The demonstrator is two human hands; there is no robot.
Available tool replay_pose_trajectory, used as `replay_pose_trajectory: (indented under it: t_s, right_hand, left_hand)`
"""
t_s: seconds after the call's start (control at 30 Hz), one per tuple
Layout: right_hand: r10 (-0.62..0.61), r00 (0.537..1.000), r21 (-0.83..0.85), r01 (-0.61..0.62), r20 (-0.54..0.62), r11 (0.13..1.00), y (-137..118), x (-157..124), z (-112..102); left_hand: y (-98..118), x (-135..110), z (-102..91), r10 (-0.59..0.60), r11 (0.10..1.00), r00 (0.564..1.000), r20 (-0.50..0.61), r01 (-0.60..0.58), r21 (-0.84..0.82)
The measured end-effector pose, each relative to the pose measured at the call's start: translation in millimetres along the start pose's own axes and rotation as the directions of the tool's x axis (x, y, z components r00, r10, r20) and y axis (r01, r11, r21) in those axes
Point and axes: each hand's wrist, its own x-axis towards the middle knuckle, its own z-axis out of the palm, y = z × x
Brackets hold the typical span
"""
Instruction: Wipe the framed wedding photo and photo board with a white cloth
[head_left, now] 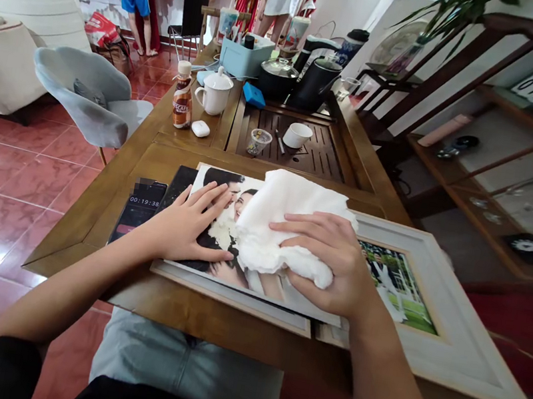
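My left hand (pixel 190 226) lies flat with fingers spread on the left part of a large wedding photo print (pixel 223 236). Bunched under my right hand (pixel 338 258) is a white cloth (pixel 296 204), pressed against the print's right part; its fingers curl over the folds. The cloth hides much of the picture. Beneath the print shows the pale edge of another panel or frame (pixel 240 303). To the right lies a white framed photo (pixel 465 352) with a green outdoor scene, partly behind my right hand. A phone (pixel 142 207) showing a timer rests left of the print.
Farther along the wooden table (pixel 151 161) are a coffee bottle (pixel 182 97), white lidded cup (pixel 215 91), earbud case (pixel 201 128), plastic cup (pixel 258 142), white bowl (pixel 297 135) and black kettle (pixel 315 82). A grey chair (pixel 80 96) stands left; shelves (pixel 486 221) stand right. Two people are in back.
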Motion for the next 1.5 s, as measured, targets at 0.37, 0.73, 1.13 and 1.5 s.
replay_pose_trajectory:
  t_s: [0.37,0.73,1.13,1.5]
  right_hand:
    - [-0.060,0.997,0.085,0.056,0.043,0.995,-0.7,-1.8,1.1]
    - [0.004,1.000,0.023,-0.004,0.009,1.000,-0.8,-0.3,0.5]
    - [-0.029,0.999,0.053,0.027,0.038,0.998,-2.6,-1.2,1.6]
    - [0.027,1.000,-0.021,-0.027,-0.007,0.999,-3.1,1.1,2.4]
  left_hand:
    - [-1.3,-0.1,2.1,0.007,1.000,1.000,-0.020,-0.007,-0.005]
    - [1.3,0.2,-1.6,-0.012,1.000,1.000,0.012,0.012,0.004]
    - [0.0,0.0,2.0,-0.003,1.000,1.000,-0.013,0.003,0.015]
    - [0.7,0.6,-0.7,-0.011,1.000,1.000,0.007,0.011,0.011]
